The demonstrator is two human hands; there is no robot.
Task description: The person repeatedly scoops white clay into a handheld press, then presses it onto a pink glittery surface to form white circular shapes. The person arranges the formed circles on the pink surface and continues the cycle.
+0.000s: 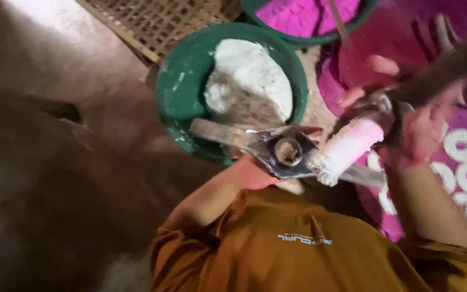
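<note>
My left hand [251, 173] grips a flat grey metal piece [277, 162] with a round hole holding a brownish plug [288, 151]; it is fixed on a wooden slat [214, 131]. A thick cylinder [347, 148], pink at one end and white at the other, lies tilted across the slat just right of the hole. My right hand [422, 130], stained pink and blurred, is closed around the lower end of a long dark handle [449, 67] by the cylinder's pink end. Both forearms reach out from my brown shirt [298, 243].
A green basin [182, 81] with white paste [252, 73] sits just behind the slat. A second green basin of magenta powder [304, 16] stands at the top. Pink-covered ground with white rings [466, 162] lies at right, a woven mat [163, 21] at the top.
</note>
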